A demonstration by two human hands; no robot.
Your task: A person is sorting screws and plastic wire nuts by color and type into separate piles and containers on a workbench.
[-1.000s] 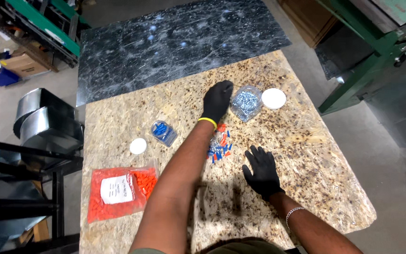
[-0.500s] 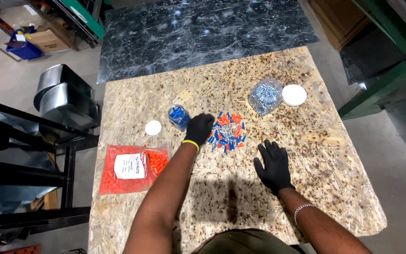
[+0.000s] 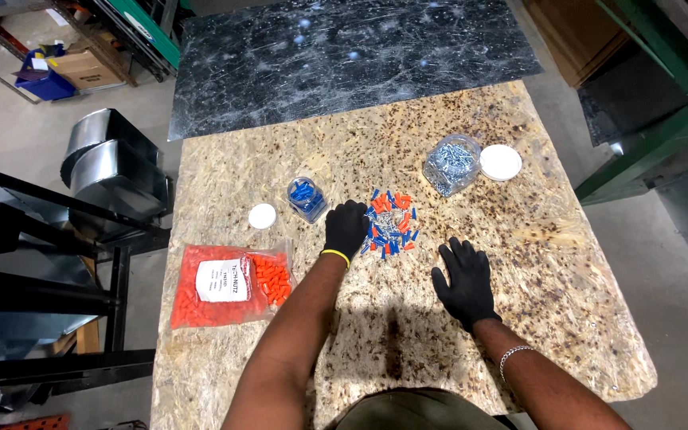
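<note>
A pile of small blue and orange connectors mixed with silver screws [image 3: 392, 223] lies in the middle of a speckled board table [image 3: 519, 263]. My left hand [image 3: 345, 229], in a black glove, rests with curled fingers at the pile's left edge, beside a small clear jar of blue pieces [image 3: 306, 198]. My right hand [image 3: 465, 283], also gloved, lies flat and spread on the table just below and right of the pile, holding nothing.
A clear jar of silver screws [image 3: 451, 164] and its white lid [image 3: 501, 162] stand at the right. A small white lid [image 3: 262, 216] and a bag of orange connectors [image 3: 231, 283] lie at the left. A dark marbled slab [image 3: 344, 56] lies beyond; black racking [image 3: 41, 263] stands left.
My left hand has drawn back from the screw jar to the left edge of the pile. My right hand has stayed flat on the table. The view has shifted.
</note>
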